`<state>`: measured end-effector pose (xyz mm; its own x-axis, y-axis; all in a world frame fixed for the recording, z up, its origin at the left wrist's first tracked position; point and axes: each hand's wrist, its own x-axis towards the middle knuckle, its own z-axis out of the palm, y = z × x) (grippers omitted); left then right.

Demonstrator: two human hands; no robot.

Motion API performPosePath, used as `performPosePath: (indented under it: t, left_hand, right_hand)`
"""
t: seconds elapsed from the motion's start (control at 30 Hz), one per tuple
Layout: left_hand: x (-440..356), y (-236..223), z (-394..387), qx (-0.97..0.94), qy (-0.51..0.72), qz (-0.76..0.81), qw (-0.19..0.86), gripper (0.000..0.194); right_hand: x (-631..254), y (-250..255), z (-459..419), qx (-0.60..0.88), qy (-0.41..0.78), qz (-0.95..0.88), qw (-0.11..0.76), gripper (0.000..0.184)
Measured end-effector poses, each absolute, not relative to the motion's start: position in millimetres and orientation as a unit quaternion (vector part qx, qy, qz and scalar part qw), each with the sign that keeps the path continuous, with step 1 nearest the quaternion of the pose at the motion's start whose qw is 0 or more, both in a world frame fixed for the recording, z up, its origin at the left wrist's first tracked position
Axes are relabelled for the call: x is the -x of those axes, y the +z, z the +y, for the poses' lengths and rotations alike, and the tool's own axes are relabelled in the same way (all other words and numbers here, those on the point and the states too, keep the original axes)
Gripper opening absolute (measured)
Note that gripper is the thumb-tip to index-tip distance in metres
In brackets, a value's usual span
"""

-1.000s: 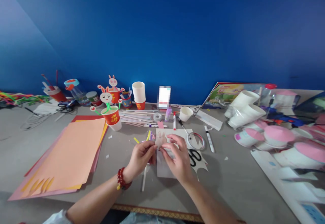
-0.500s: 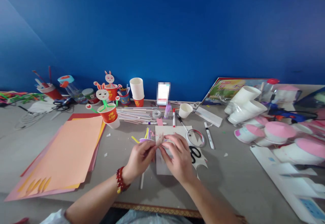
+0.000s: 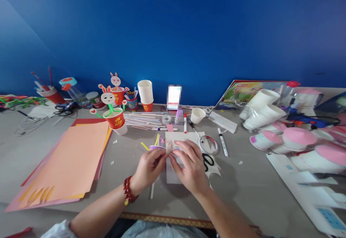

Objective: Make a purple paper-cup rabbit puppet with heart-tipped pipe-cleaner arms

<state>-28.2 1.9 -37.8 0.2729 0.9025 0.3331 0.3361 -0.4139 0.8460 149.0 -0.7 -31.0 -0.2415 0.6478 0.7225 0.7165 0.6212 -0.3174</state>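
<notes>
My left hand (image 3: 151,165), with a red bead bracelet at the wrist, is closed in a pinch. Thumb and forefinger of my right hand (image 3: 191,167) meet it fingertip to fingertip, the other fingers loosely curved. Between the tips is a small pale paper piece (image 3: 168,146), mostly hidden. Below them lies a white sheet (image 3: 174,176). Just behind my left hand shows a purple-rimmed thing (image 3: 156,147) with yellow and purple strips standing up from it. Black-handled scissors (image 3: 208,162) lie beside my right hand, near a tape roll (image 3: 200,146).
Coloured paper sheets (image 3: 75,158) lie at left. Behind them stand red cups with rabbit figures (image 3: 116,120) and stacked white cups (image 3: 145,90). A bundle of paper sticks (image 3: 143,119), a red marker (image 3: 185,125) and a white marker (image 3: 223,143) lie farther back. Pink-topped cups (image 3: 298,137) crowd the right.
The view has shifted slightly, so the things on the table sit a little higher. Both hands keep their pinch at the same spot, with the right fingers moved only slightly.
</notes>
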Motion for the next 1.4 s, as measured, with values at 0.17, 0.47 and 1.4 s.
performPosePath:
  t: [0.17,0.47,1.4]
  left_hand:
    - [28.0,-35.0,0.9,-0.726,0.423,0.431,0.329,0.017]
    - [30.0,-33.9,1.1,-0.717,0.428,0.430,0.344,0.017]
    - [28.3,-35.6,1.4,-0.762,0.416,0.416,0.271,0.014]
  right_hand:
    - [-149.3,-31.9,-0.1,0.432,-0.034,-0.790,0.433,0.012]
    - [-149.9,-27.4,-0.1,0.420,-0.033,-0.804,0.420,0.013]
    - [-149.3,-29.0,1.4,0.403,-0.018,-0.809,0.428,0.014]
